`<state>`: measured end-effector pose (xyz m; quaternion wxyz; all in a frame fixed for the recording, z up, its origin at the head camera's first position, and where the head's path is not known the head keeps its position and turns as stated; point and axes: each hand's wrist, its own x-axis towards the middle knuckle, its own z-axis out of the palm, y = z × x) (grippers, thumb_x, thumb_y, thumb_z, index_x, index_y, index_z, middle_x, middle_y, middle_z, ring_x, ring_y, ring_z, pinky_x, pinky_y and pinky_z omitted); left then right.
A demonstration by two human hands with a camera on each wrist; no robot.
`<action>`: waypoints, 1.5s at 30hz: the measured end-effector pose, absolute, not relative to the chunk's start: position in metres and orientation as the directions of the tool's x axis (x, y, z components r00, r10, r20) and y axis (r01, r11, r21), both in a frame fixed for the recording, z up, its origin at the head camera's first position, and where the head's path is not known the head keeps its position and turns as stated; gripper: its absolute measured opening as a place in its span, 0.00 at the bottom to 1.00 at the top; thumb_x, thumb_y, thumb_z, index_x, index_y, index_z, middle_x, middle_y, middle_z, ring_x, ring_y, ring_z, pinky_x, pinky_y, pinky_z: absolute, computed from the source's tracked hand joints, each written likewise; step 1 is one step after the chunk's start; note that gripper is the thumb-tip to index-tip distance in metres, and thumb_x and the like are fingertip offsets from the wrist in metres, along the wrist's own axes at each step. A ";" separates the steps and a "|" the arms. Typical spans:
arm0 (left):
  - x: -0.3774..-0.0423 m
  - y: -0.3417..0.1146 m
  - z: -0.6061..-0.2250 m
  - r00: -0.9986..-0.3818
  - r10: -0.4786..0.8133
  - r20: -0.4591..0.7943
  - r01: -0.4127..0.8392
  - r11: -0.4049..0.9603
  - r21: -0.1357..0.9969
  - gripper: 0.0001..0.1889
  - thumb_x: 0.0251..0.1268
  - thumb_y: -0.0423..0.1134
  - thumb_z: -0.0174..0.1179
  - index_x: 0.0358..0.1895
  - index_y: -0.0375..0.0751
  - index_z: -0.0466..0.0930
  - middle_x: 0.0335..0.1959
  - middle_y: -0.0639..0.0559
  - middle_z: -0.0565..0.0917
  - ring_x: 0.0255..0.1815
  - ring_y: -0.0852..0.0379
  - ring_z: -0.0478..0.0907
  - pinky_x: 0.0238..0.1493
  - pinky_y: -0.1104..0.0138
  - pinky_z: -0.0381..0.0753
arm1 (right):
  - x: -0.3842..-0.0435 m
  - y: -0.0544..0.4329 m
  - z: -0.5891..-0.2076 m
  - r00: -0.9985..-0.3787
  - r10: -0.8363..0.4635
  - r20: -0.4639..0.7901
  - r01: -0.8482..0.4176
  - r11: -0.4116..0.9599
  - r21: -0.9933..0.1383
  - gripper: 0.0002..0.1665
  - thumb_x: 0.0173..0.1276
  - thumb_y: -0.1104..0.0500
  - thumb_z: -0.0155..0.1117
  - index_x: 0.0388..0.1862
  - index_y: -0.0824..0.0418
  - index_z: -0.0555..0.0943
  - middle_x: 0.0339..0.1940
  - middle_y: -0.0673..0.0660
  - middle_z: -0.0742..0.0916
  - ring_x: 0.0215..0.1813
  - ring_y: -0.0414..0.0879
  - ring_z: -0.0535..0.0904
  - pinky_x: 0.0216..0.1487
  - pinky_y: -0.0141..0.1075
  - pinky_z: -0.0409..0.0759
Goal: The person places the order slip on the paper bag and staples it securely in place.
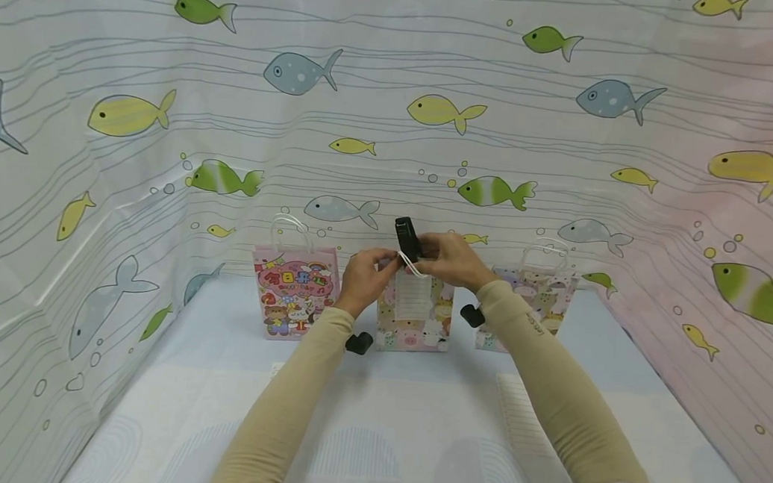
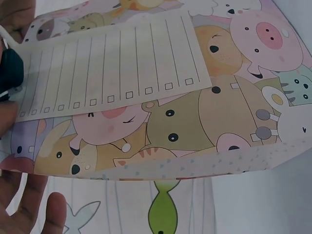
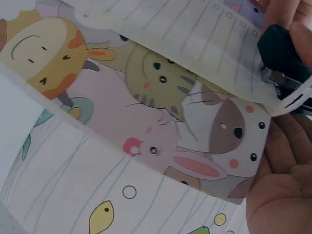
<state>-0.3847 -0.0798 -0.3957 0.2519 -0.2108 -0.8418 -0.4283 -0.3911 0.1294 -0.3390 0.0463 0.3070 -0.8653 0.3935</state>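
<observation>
Black plastic stapler (image 1: 406, 232) gripped in my right fingers (image 1: 436, 243), left fingers (image 1: 373, 255) pinching the animal-print paper bag (image 1: 410, 336): squeeze squarely

Narrow gaps flank the middle bag (image 1: 413, 339).
The left sleeve (image 1: 302, 385) crosses the one by the pink bag (image 1: 294, 287), a black wrist camera (image 1: 472, 315) that by the right-hand bag (image 1: 551, 290); wider room lies over the counter (image 1: 415, 408) between the forearms (image 1: 561, 392).
</observation>
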 end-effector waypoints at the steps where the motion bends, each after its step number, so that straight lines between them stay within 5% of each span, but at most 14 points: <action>1: -0.385 -0.080 -0.396 -0.786 0.138 0.603 0.569 0.543 0.617 0.12 0.71 0.45 0.66 0.48 0.43 0.90 0.40 0.51 0.89 0.34 0.54 0.77 0.39 0.60 0.74 | -0.390 0.129 -0.338 -0.808 -0.493 0.322 -0.567 0.505 -0.651 0.28 0.61 0.56 0.78 0.58 0.63 0.82 0.51 0.56 0.89 0.52 0.47 0.86 0.56 0.46 0.81; 10: -0.385 -0.080 -0.397 -0.810 0.155 0.566 0.554 0.518 0.652 0.13 0.72 0.47 0.65 0.51 0.45 0.89 0.49 0.51 0.88 0.48 0.54 0.83 0.48 0.57 0.80 | -0.390 0.128 -0.335 -0.819 -0.476 0.321 -0.543 0.461 -0.702 0.33 0.64 0.54 0.77 0.66 0.60 0.78 0.56 0.56 0.86 0.55 0.49 0.84 0.60 0.50 0.78; 19: -0.382 -0.080 -0.395 -0.824 0.149 0.546 0.535 0.521 0.665 0.16 0.72 0.50 0.64 0.51 0.44 0.89 0.46 0.51 0.88 0.42 0.54 0.79 0.45 0.57 0.77 | -0.385 0.129 -0.329 -0.850 -0.365 0.379 -0.511 0.401 -0.760 0.39 0.70 0.56 0.72 0.76 0.60 0.68 0.59 0.61 0.85 0.59 0.54 0.83 0.61 0.50 0.77; 26: -0.381 -0.080 -0.395 -0.835 0.151 0.528 0.524 0.510 0.682 0.17 0.72 0.51 0.63 0.52 0.44 0.89 0.48 0.51 0.88 0.43 0.54 0.78 0.46 0.58 0.77 | -0.381 0.133 -0.319 -0.859 -0.280 0.429 -0.512 0.441 -0.737 0.43 0.72 0.40 0.65 0.80 0.54 0.64 0.62 0.58 0.84 0.58 0.52 0.83 0.61 0.52 0.76; 45: -0.382 -0.082 -0.397 -0.833 0.148 0.534 0.530 0.492 0.691 0.16 0.71 0.51 0.64 0.51 0.46 0.89 0.45 0.53 0.88 0.41 0.55 0.77 0.45 0.60 0.76 | -0.344 0.157 -0.290 -0.874 -0.230 0.429 -0.480 0.265 -0.836 0.41 0.73 0.38 0.63 0.77 0.54 0.68 0.57 0.58 0.86 0.56 0.50 0.83 0.61 0.50 0.76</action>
